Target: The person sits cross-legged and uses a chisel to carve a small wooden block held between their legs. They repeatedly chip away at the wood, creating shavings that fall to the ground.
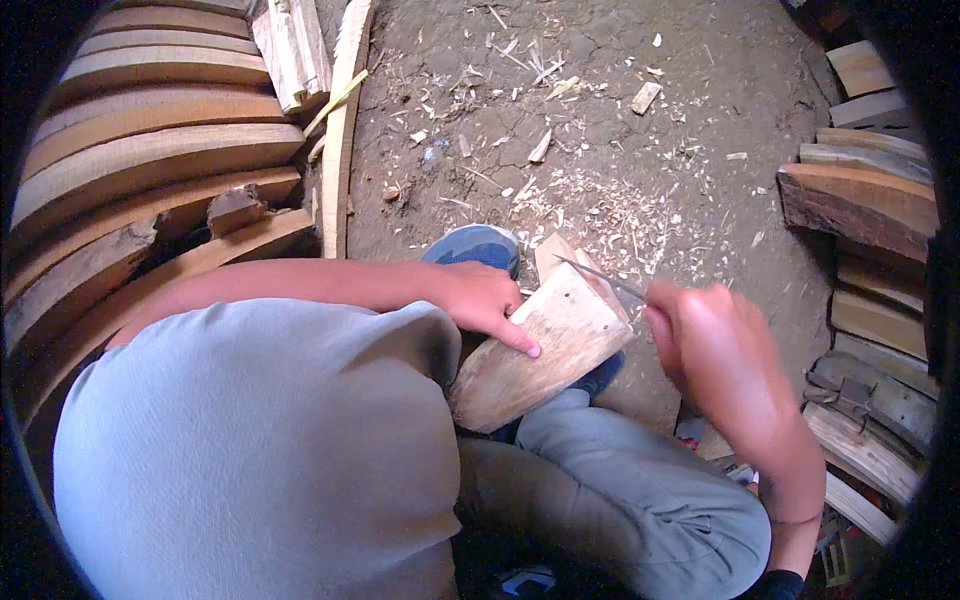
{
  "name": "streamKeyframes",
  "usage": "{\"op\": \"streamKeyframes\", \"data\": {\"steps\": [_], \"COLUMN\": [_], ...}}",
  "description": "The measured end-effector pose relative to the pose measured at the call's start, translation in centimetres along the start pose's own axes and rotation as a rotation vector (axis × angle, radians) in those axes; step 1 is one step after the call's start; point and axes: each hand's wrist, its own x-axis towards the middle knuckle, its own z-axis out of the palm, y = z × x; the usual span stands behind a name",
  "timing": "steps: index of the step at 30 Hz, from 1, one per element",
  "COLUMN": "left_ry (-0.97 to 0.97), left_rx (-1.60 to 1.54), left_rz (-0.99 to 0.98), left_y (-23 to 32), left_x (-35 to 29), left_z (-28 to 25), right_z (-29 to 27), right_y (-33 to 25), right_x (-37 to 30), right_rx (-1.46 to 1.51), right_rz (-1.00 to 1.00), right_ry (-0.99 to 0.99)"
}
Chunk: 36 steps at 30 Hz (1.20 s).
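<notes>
Wooden block: the block (545,345) lies tilted in front of the person, its blunt end pointing up and right, with two small dark spots near that end.
Left grip: the left hand (485,300) grasps the block by its left edge, thumb flat on the broad face, the other fingers mostly hidden.
Right grip: the right hand (715,335) is clenched around a thin metal tool (612,280), just right of the block.
Tool tip: reaches over the block's blunt end; whether it touches cannot be told.
Shoe: a blue shoe (475,243) shows beyond the block, past the left hand.
Trouser leg: the grey leg (640,480) is bent, near side of the block.
Floor: bare earth (440,150) beyond the block, strewn with pale shavings (625,215).
Curved planks: stacked well left (165,150) and well right (860,195) of the block.
</notes>
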Motion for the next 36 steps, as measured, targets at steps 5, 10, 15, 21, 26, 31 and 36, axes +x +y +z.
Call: {"op": "streamKeyframes", "data": {"steps": [5, 10, 15, 21, 26, 31, 36], "left_ry": [0.019, 0.002, 0.014, 0.002, 0.013, 0.009, 0.091], "left_rx": [-0.023, -0.048, -0.001, -0.002, -0.003, -0.016, 0.004], "left_rz": [-0.001, 0.017, -0.014, -0.005, 0.007, 0.011, 0.048], "left_y": [0.2, 0.3, 0.5, 0.4, -0.1, 0.3, -0.4], "left_x": [-0.4, -0.6, -0.6, -0.5, -0.1, 0.0, 0.1], "left_z": [0.2, 0.0, -0.1, -0.2, 0.2, -0.2, 0.7], "right_z": [-0.3, 1.0, 1.0, 1.2, -0.1, -0.3, 0.6], "right_y": [-0.6, -0.7, -0.2, 0.1, 0.0, 0.0, -0.5], "right_x": [0.3, 0.9, 1.7, 2.0, 1.1, 1.7, 1.1], "right_rx": [-0.075, -0.107, -0.099, -0.063, -0.115, -0.201, -0.168], "right_rz": [-0.043, -0.063, -0.117, -0.122, -0.135, -0.151, -0.135], "right_ry": [0.013, 0.044, 0.078, 0.089, 0.082, 0.115, 0.113]}}
